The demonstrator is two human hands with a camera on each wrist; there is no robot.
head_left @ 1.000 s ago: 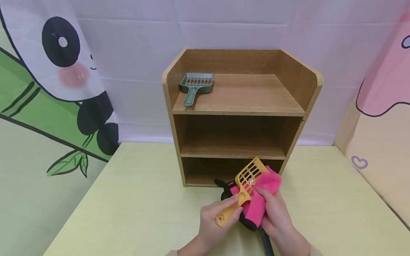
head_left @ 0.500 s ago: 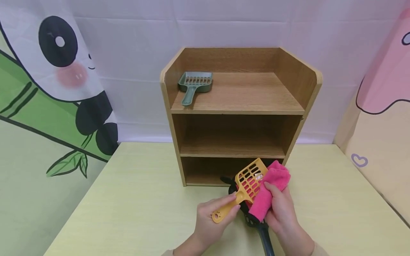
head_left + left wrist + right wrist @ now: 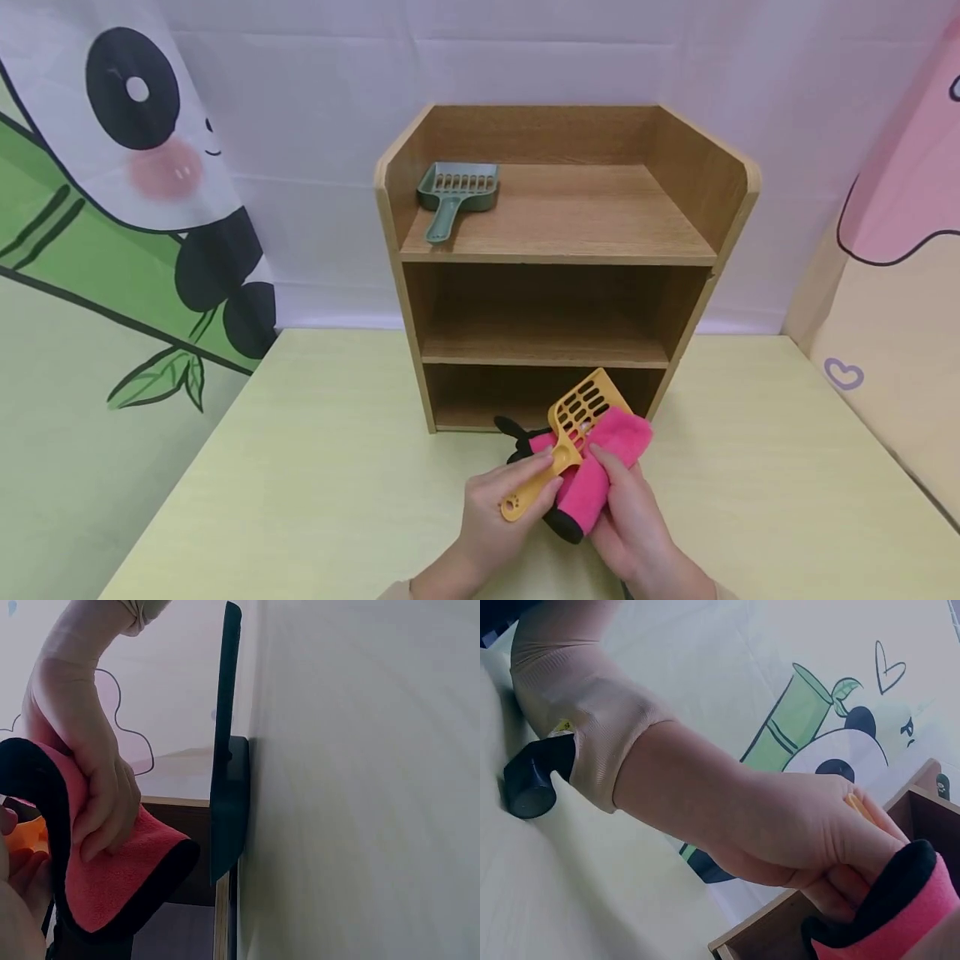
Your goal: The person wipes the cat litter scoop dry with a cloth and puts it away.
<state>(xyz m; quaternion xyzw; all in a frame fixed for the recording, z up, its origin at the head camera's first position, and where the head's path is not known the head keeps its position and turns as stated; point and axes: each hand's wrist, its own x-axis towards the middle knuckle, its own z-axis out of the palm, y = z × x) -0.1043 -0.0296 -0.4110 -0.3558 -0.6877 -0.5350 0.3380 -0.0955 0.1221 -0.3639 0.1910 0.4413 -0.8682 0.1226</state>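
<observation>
In the head view my left hand [image 3: 498, 508] pinches the handle of a yellow slotted litter scoop [image 3: 588, 407], its head tilted up to the right. My right hand [image 3: 633, 525] grips a pink cloth [image 3: 588, 492] with black edging, folded over the scoop's right edge and behind its slots. The left wrist view shows the right hand's fingers curled on the cloth [image 3: 127, 877]. A dark litter scoop [image 3: 229, 795] lies on the table there; in the head view the hands and cloth mostly hide it. Only a sliver of the yellow scoop [image 3: 860, 808] shows in the right wrist view.
Behind the hands stands a wooden shelf unit [image 3: 558, 258] with three levels. On its top level, at the left, sits a grey-green litter scoop [image 3: 457, 192]. A pale yellow table [image 3: 300, 467] lies beneath, with a printed cloth backdrop [image 3: 322, 167] behind.
The right hand and pink cloth shift right and up, then back left and down across the yellow scoop. The dark scoop's handle becomes nearly hidden. The left hand stays almost in place.
</observation>
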